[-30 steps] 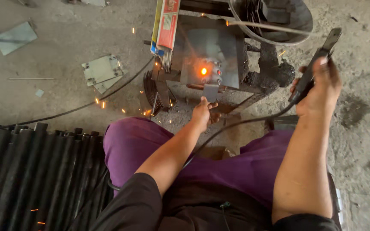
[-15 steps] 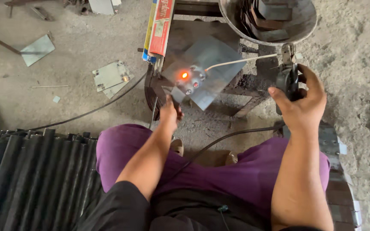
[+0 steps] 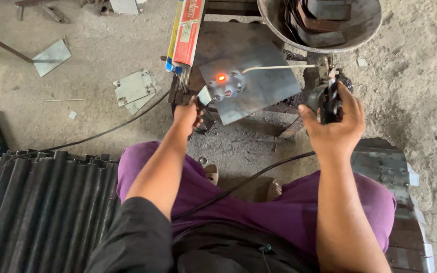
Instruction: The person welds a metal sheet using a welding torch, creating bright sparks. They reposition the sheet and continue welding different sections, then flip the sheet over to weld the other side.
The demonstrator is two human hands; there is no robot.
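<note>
A grey steel plate (image 3: 261, 86) lies on a low dark work stand, with small round pieces near its left end and one weld spot (image 3: 221, 78) glowing orange. My left hand (image 3: 188, 115) grips the plate's near left corner. My right hand (image 3: 335, 124) is closed around a black electrode holder (image 3: 328, 98). Its thin pale welding rod (image 3: 279, 67) reaches left, and the tip sits just right of the glowing spot. A black cable (image 3: 249, 179) runs from the holder across my purple-clad lap.
A metal bowl (image 3: 367, 25) of dark steel parts sits behind the stand. A box of rods (image 3: 185, 33) lies at the stand's left. Ribbed black tubes (image 3: 41, 207) are stacked at my left, steel plates (image 3: 385, 167) at my right. Scrap plates (image 3: 133, 88) litter the sandy floor.
My right hand swung in from the raised right side and lowered the rod to the plate. The sparks have stopped; one orange spot remains. My left hand shifted to the plate's left corner.
</note>
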